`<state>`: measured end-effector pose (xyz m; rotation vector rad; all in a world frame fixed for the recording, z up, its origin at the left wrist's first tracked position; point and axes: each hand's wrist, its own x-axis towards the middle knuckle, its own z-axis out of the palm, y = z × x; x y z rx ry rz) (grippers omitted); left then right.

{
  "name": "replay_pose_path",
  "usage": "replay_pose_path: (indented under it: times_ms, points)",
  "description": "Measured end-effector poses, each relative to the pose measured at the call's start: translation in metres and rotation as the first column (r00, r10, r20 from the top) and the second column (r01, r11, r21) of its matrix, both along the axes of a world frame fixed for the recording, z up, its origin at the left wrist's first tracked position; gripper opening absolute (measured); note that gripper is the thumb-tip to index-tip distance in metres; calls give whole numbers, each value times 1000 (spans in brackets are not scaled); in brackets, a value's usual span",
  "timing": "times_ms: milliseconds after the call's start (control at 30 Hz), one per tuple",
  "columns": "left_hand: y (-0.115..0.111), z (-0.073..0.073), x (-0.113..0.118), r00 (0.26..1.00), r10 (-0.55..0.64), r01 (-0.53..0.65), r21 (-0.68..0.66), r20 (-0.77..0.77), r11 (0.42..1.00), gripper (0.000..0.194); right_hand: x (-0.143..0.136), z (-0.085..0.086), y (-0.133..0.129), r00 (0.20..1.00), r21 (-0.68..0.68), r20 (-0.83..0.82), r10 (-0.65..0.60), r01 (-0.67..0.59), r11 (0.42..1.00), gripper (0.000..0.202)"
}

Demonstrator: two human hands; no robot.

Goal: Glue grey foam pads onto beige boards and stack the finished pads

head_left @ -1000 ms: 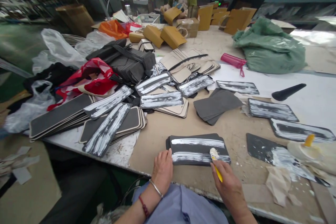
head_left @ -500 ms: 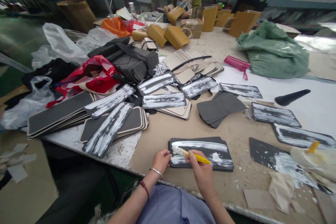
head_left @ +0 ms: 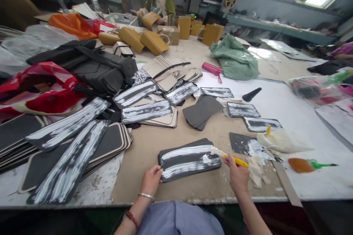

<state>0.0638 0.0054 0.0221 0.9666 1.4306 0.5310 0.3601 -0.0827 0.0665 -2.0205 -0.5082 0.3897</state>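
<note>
A dark rectangular panel [head_left: 182, 159] with white streaks of paste lies on brown board in front of me, with more dark panel showing beneath its far edge. My left hand [head_left: 151, 180] pinches the panel's near left corner. My right hand [head_left: 237, 172] is closed on a yellow-handled brush [head_left: 237, 161], whose white-coated bristles touch the panel's far right part. A small white blob sits on the panel near its right end. To the right, a paste-smeared dark piece [head_left: 239, 143] lies beside a pale bag with a yellow stick [head_left: 268, 130] in it.
Several white-streaked panels [head_left: 146, 111] surround the work area. Plain dark pieces [head_left: 202, 111] lie beyond it. Stacked panels [head_left: 110, 139] and a red bag [head_left: 55, 80] are at left. An orange bottle [head_left: 302, 165] lies at right. A person [head_left: 162, 2] handles tan boxes across the table.
The view has turned to the right. The brush in my right hand has moved from the panel's left end to its right part. My left hand remains at the left end.
</note>
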Motion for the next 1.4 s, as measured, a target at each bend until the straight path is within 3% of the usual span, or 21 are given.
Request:
replay_pose_path:
  times_ms: [100, 233, 333, 400, 467, 533, 600, 733, 833, 900, 1033, 1133, 1267, 1400]
  points:
    - [-1, 0, -1, 1000, -17, 17, 16, -8, 1000, 28, 11, 6, -9, 996, -12, -20, -90, 89, 996, 49]
    - [-2, 2, -4, 992, -112, 115, 52, -63, 992, 27, -2, 16, -16, 991, 64, -104, -89, 96, 993, 48]
    - [-2, 11, -6, 939, -220, 265, 148, -265, 953, 23, -17, 17, -18, 974, 91, -224, -34, 56, 994, 47]
    - [-3, 20, -5, 842, -274, 423, 254, -464, 870, 21, -24, 15, -20, 961, 75, -276, -5, 27, 997, 47]
    - [-4, 31, -3, 715, -302, 586, 305, -630, 751, 23, -26, 12, -22, 959, 43, -284, -17, 31, 999, 50]
    - [-4, 40, 0, 594, -316, 698, 281, -740, 658, 24, -25, 8, -23, 960, 14, -278, -29, 34, 999, 52]
    - [-4, 46, 3, 514, -314, 750, 241, -798, 616, 22, -22, 4, -24, 960, -4, -279, -16, 15, 1000, 52]
    - [-4, 52, 4, 469, -269, 795, 269, -842, 543, 21, -18, -2, -26, 960, -1, -280, 7, -7, 1000, 51]
    - [-6, 51, 3, 493, -235, 815, 350, -838, 462, 24, -16, -1, -28, 957, -15, -289, 2, -7, 1000, 51]
    - [-6, 46, 3, 584, -253, 764, 418, -771, 491, 26, -17, 1, -27, 950, -2, -314, 0, 0, 1000, 50]
    - [-5, 30, 2, 832, -206, 468, 451, -516, 760, 22, -40, 9, -18, 909, 114, -414, 43, 5, 993, 46]
    - [-2, 20, 2, 910, -148, 299, 365, -388, 882, 25, -74, 11, -2, 854, 172, -504, 130, -48, 984, 43]
    - [0, 15, 0, 940, -134, 230, 290, -314, 929, 39, -90, 3, 16, 837, 220, -520, 171, -62, 974, 42]
    - [5, 34, -3, 932, -152, 247, 269, -328, 931, 43, -42, 3, -2, 920, 177, -391, -25, 101, 979, 44]
